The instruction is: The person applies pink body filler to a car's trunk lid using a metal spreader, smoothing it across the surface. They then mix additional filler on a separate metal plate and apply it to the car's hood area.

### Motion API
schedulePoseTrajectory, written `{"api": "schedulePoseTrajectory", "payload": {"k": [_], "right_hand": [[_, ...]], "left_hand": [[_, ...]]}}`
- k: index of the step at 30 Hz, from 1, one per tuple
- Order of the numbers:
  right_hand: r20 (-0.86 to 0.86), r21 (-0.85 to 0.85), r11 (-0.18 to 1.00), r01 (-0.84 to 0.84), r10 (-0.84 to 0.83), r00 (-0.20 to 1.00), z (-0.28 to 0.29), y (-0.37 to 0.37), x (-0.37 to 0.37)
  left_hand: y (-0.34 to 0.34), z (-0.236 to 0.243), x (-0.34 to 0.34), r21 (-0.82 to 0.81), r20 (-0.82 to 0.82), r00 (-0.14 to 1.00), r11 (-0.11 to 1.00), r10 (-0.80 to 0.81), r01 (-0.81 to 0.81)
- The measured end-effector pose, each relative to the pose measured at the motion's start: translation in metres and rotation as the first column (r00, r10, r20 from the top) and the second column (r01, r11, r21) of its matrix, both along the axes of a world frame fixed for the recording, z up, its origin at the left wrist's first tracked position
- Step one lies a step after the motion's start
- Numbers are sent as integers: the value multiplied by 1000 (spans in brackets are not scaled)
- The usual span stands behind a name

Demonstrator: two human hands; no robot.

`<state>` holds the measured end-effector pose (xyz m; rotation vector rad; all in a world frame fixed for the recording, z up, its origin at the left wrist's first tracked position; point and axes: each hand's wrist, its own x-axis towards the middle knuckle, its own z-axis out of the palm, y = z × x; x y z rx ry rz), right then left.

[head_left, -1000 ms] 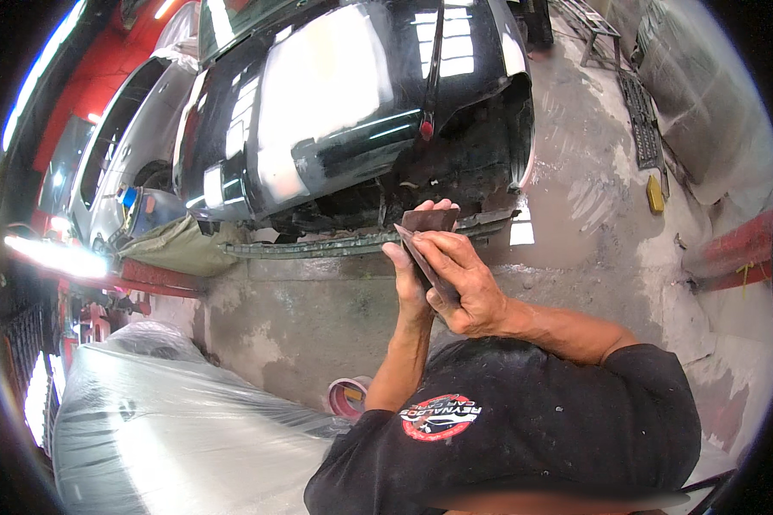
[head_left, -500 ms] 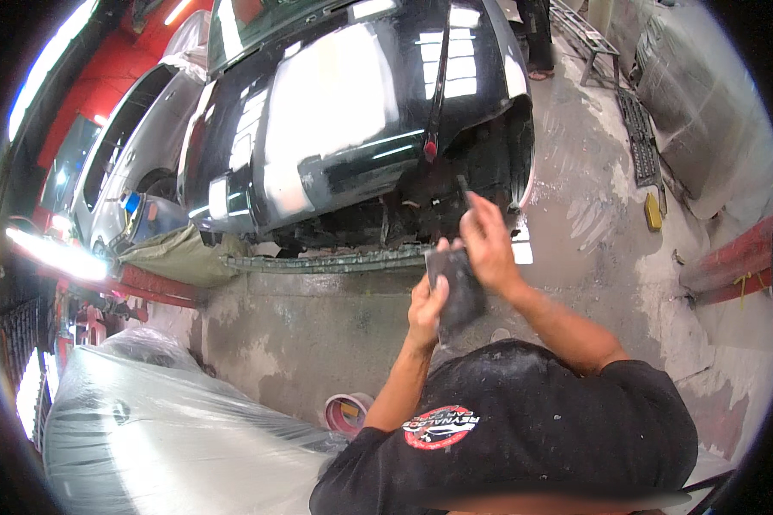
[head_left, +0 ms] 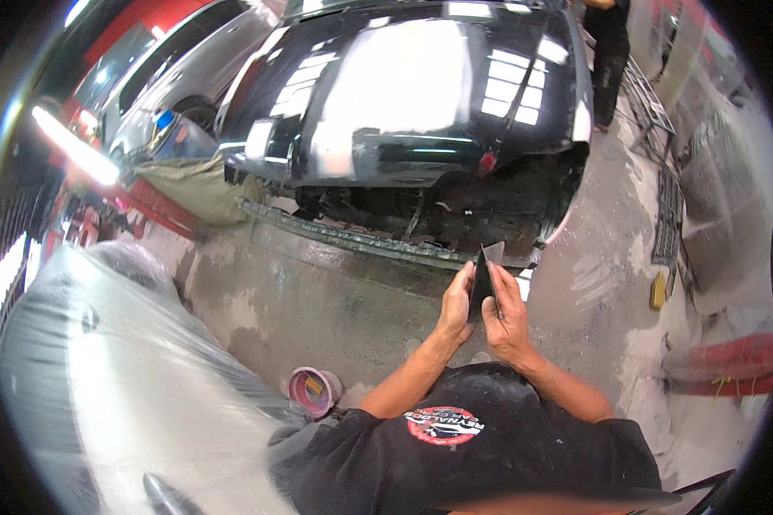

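Observation:
A dark sheet [head_left: 483, 290], which looks like black sandpaper, stands upright in a narrow V between my two hands. My left hand [head_left: 457, 307] presses its left face with the fingers straight and close together. On the other side, my right hand [head_left: 508, 319] grips the right face, thumb toward the inner edge. Both hands are in front of my chest, short of a black car [head_left: 386, 154] whose front bumper is off. Its hood carries a large pale patch, and a metal crossbar [head_left: 361, 243] runs along the exposed front.
A pink-purple bucket [head_left: 315, 391] with a yellowish block inside stands on the wet concrete. Plastic sheeting [head_left: 137, 360] covers a large form at lower left. A yellow block [head_left: 658, 292] and black grille [head_left: 666, 215] lie at right. Another person [head_left: 610, 64] stands beyond the car's right side.
The sheet was held flatter in my left hand with my right hand lifted over it; now it is folded between both hands. My view has shifted, showing the car farther right.

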<state>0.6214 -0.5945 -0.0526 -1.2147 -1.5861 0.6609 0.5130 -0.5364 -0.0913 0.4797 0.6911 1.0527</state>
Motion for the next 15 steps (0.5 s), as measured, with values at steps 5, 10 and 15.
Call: {"api": "schedulePoseTrajectory", "payload": {"k": [5, 10, 15], "right_hand": [[146, -46, 960, -275, 279, 949, 11, -18, 1], [-141, -12, 992, 125, -125, 982, -15, 5, 4], [-222, -205, 955, 215, -259, 940, -36, 44, 27]], "left_hand": [[2, 23, -8, 117, -117, 992, 991, -45, 59], [-11, 8, 9, 343, -184, 982, 935, -28, 91], [-27, 8, 17, 554, -491, 863, 807, 116, 206]]}}
